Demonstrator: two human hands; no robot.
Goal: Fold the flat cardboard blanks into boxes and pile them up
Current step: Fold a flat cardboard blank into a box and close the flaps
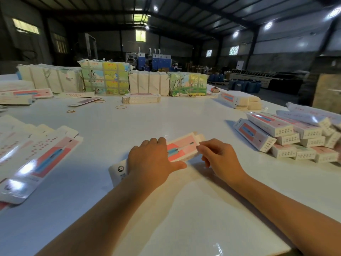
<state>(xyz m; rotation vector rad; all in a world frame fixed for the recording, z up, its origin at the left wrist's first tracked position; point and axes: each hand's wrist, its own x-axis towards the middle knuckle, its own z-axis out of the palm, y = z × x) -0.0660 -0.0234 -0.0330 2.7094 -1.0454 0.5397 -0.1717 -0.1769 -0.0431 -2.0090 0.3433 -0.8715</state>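
Observation:
A long pink-and-white cardboard blank with a blue pen picture lies on the white table in front of me. My left hand lies over its middle with fingers wrapped round its far edge and thumb along the near edge. My right hand pinches the blank's right edge near the end flaps. Flat blanks are spread at the left. A pile of folded boxes sits at the right.
Strapped bundles of printed cardboard line the table's far side, with a small stack of blanks before them. Rubber bands lie loose on the table. More boxes sit far right. A dim warehouse lies beyond.

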